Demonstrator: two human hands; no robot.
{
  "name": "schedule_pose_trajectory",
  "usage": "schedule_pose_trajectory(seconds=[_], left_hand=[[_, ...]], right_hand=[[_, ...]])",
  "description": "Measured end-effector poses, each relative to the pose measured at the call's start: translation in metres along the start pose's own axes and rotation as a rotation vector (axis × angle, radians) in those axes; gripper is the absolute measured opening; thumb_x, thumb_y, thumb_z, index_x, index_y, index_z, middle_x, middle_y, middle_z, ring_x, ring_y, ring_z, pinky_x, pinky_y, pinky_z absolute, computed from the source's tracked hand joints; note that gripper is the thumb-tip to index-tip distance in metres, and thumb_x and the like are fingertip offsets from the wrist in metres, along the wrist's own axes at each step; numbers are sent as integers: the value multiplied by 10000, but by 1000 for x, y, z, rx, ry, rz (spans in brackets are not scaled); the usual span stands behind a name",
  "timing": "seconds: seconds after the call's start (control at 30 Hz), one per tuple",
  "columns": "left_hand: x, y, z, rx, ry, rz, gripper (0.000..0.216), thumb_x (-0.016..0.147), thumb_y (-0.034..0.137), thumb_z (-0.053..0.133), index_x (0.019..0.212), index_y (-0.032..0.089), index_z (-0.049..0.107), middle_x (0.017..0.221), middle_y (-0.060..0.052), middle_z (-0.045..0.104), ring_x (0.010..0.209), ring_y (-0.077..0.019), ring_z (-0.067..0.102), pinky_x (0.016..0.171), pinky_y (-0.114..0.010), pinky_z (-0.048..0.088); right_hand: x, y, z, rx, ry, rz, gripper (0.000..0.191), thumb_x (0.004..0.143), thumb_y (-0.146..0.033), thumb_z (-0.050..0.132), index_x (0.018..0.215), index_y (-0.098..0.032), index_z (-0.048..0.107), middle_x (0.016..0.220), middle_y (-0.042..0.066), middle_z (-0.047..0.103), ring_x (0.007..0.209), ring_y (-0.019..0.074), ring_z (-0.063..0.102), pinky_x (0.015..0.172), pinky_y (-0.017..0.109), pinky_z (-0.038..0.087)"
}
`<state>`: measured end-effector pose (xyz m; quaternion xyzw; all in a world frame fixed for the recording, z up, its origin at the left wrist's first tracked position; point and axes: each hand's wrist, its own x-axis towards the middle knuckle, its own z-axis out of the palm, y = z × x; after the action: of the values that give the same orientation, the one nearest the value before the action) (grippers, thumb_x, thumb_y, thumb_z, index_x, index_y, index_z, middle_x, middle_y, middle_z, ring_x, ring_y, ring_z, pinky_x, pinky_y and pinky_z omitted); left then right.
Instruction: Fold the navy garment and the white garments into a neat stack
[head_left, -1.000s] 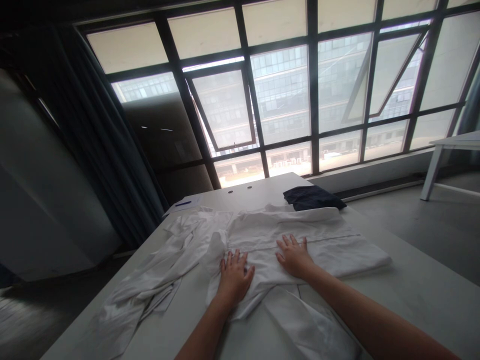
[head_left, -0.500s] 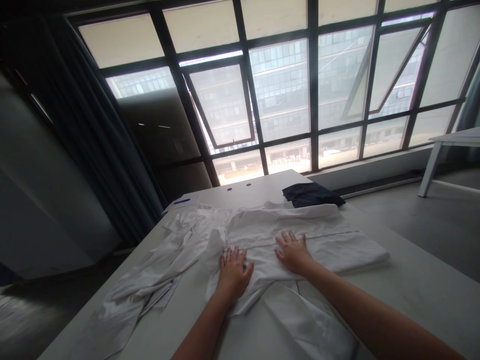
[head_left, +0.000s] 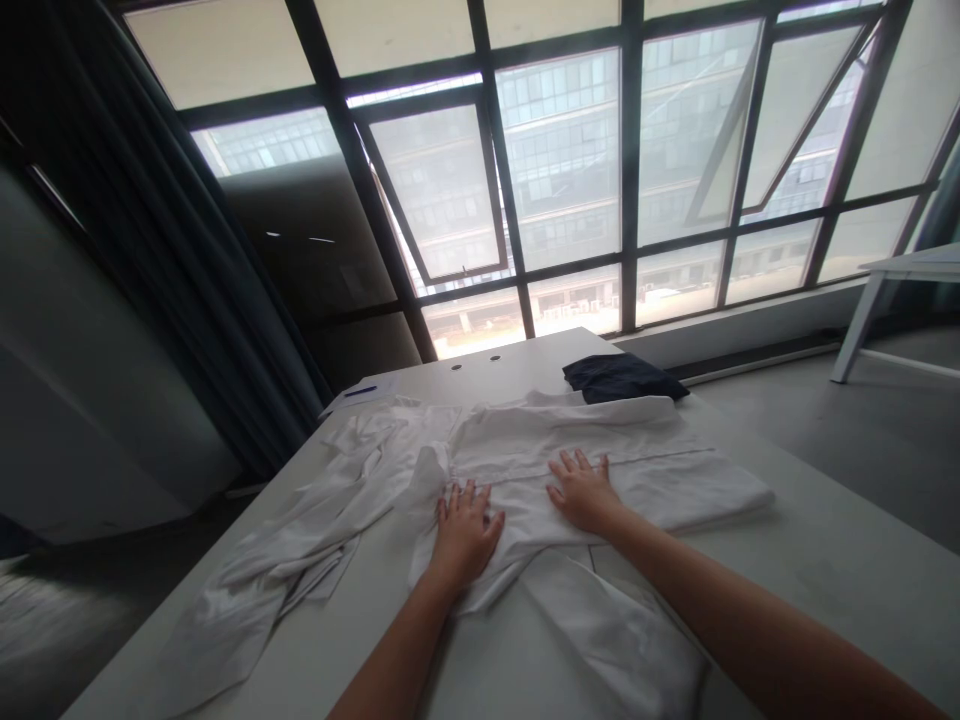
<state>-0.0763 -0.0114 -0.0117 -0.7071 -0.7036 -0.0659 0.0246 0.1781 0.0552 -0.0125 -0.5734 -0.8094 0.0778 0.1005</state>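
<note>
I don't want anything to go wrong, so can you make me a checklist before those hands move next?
1. Left hand on the white garment, fingers spread: ok.
2. Right hand on the white garment too: ok.
3. White garment smooth on top: not ok, creases show.
4. White garment smooth underneath: cannot tell, it's hidden.
5. Dark cloth away from both hands: ok.
6. Pen away from both hands: ok.

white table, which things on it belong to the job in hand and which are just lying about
In the job:
white cloth, under the left hand and right hand
table, which it lies on

Seemingly just lying about:
crumpled white cloth to the left, no hand on it
dark cloth near the right edge
paper with a pen
</note>
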Motion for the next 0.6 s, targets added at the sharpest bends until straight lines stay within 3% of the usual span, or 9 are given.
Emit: schedule_pose_trajectory(seconds=[0.6], left_hand=[[0, 0, -1, 0, 1, 6, 615, 1021, 538, 454, 1580, 282, 451, 1688, -98, 360, 1571, -370, 252, 1259, -591, 190]], right_hand=[[0, -2, -3, 7, -16, 9, 621, 1014, -507, 379, 1573, -241, 430, 1704, 142, 309, 1563, 409, 198, 1152, 788, -8]])
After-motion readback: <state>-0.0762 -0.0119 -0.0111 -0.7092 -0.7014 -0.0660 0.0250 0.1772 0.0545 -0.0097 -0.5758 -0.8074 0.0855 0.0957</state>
